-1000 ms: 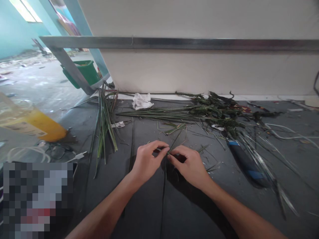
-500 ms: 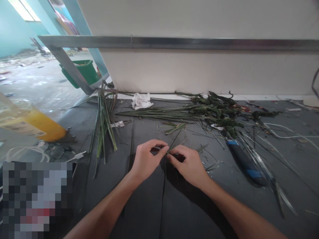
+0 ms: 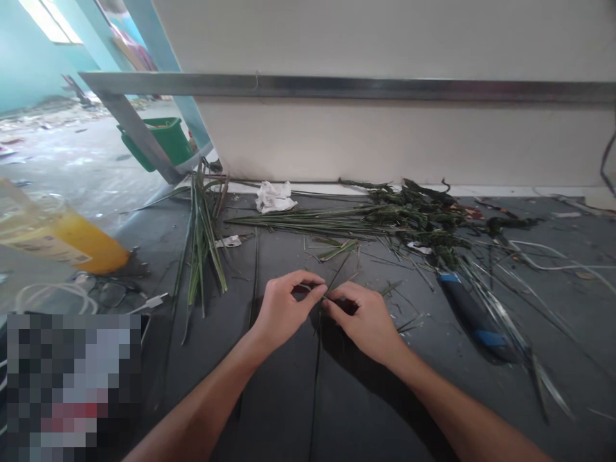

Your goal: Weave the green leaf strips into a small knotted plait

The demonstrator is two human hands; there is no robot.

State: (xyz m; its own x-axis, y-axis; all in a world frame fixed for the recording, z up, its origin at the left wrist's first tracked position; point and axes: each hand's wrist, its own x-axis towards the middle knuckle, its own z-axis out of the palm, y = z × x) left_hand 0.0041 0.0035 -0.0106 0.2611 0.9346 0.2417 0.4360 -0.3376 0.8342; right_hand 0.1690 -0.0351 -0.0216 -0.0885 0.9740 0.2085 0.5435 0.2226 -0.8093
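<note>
Thumb and fingertips of my left hand (image 3: 289,300) pinch a thin green leaf strip (image 3: 341,269). Right beside it, my right hand (image 3: 363,314) pinches the same strip, the fingertips of both hands almost touching. One end of the strip slants up and away from the fingers; the part inside the pinch is mostly hidden. Beyond my hands lie short cut leaf pieces (image 3: 339,249) and a bundle of long leaf strips (image 3: 298,219). Dark braided leaf pieces (image 3: 418,215) are heaped at that bundle's right end.
More leaf strips (image 3: 199,250) lie to the left. Crumpled white tissue (image 3: 274,196) sits near the wall. A bottle of orange liquid (image 3: 91,240), eyeglasses (image 3: 113,294) and a white cable (image 3: 52,290) are at left. A black-and-blue case (image 3: 474,317) lies at right. A green bin (image 3: 168,138) stands beyond.
Both hands keep their pinch in nearly the same place, with only slight finger movement. The whole view has shifted very slightly.
</note>
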